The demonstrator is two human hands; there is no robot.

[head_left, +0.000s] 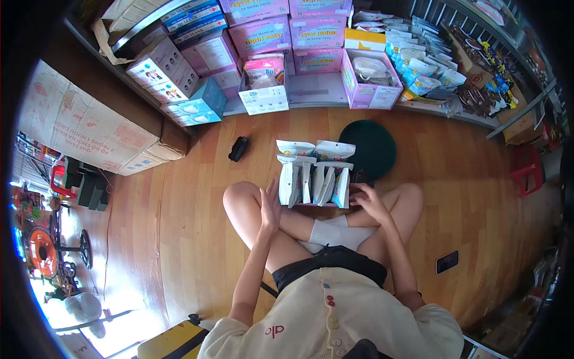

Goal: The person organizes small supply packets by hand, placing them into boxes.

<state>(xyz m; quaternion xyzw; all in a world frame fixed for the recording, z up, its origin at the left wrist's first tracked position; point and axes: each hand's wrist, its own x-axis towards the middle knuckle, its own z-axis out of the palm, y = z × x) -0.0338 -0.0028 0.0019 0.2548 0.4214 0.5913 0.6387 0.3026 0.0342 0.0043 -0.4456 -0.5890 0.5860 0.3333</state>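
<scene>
Several white and light-blue packets [323, 183] stand upright in rows in front of my crossed legs, with more packets [296, 148] behind them. A pinkish edge of the box they stand in shows at the near side; the rest of it is hidden. My left hand [270, 208] is open beside the left end of the packets, fingers stretched forward and palm turned toward them. At the right end, my right hand [370, 202] is open with its fingers loosely bent and its fingertips close to the last packet. Neither hand holds anything.
A dark green round stool [369, 149] stands behind the packets. On the wooden floor lie a black object [238, 149] and a phone [447, 262]. Shelving ahead carries mask boxes [260, 37], an opened box [372, 81] and blue packets [422, 66]. A large carton [95, 122] stands left.
</scene>
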